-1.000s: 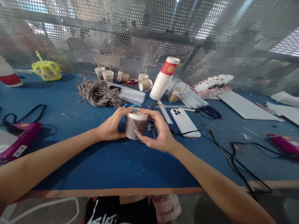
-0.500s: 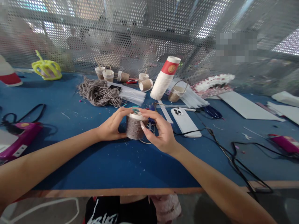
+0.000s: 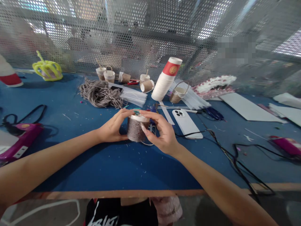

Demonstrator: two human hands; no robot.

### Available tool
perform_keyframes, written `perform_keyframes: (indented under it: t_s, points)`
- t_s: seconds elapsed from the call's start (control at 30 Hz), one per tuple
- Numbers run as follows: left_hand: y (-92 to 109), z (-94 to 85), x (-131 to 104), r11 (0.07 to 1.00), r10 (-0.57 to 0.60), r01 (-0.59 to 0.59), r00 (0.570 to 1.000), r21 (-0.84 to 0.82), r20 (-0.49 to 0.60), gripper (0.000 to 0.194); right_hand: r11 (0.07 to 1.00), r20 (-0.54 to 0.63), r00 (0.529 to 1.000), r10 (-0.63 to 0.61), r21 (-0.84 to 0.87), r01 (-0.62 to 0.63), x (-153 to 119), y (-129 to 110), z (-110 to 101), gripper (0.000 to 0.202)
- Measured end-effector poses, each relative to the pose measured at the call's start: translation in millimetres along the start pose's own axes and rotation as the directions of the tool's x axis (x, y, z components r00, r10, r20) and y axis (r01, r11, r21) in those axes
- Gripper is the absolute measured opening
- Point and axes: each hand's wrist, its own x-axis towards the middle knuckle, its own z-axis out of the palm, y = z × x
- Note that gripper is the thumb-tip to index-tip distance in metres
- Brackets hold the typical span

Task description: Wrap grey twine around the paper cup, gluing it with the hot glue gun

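Note:
Between my hands a paper cup wrapped in grey-brown cord (image 3: 135,130) stands on the blue table, its white rim at the top. My left hand (image 3: 114,127) grips it from the left, fingertips on the rim and thumb low by the base. My right hand (image 3: 162,130) curls round the right side, with the thumb against the cord and the fingers over the rim. Something teal shows at the top edge, partly covered by my fingers. A thin loose strand lies beside the cup's base. Behind my left hand is a heap of grey cord (image 3: 100,92).
A leaning stack of paper cups (image 3: 163,83) rises behind. Small wrapped cups (image 3: 109,76) line the back. A white phone (image 3: 187,123) lies right, near black cables (image 3: 221,146). Glue guns (image 3: 22,141) lie at left and far right. A yellow basket (image 3: 48,70) stands back left.
My right thumb has shifted slightly left along the cord-wrapped cup. Both hands keep their hold, and the cup stays in almost the same place.

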Motion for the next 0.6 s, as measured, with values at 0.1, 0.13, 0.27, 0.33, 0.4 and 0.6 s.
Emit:
perform_keyframes:
  t_s: [0.1, 0.13, 0.27, 0.33, 0.4, 0.6]
  points:
    - [-0.1, 0.3, 0.3, 1.0, -0.005, 0.005, 1.0, -0.005, -0.005, 0.085, 1.0, -0.027, 1.0, -0.006, 0.017, 0.007, -1.0, 0.9, 1.1, 0.029]
    - [-0.1, 0.2, 0.4, 1.0, -0.002, 0.002, 1.0, -0.008, -0.009, 0.084, 1.0, -0.046, 0.999, -0.02, 0.019, 0.021, -1.2, 1.1, 0.9, 0.031]
    - [1.8, -1.3, 0.9, 1.0, -0.011, 0.011, 1.0, -0.01, -0.004, 0.083, 0.977, -0.049, 0.986, -0.157, -0.151, 0.148, 0.0, 0.3, -6.5, 0.034]
    - [3.4, -2.4, 1.0, 0.999, -0.037, 0.037, 0.999, -0.009, 0.009, 0.08, 0.916, 0.017, 0.967, -0.254, -0.317, 0.246, 1.0, -0.4, -12.7, 0.033]
    - [4.6, -3.3, 1.2, 0.998, -0.054, 0.054, 0.998, -0.012, 0.014, 0.079, 0.846, 0.071, 0.945, -0.32, -0.426, 0.319, 1.4, -0.5, -17.7, 0.034]
    - [3.6, -3.3, 1.3, 0.999, -0.052, 0.052, 0.999, -0.015, 0.011, 0.081, 0.818, 0.001, 0.932, -0.363, -0.478, 0.319, 0.7, 0.9, -20.2, 0.045]
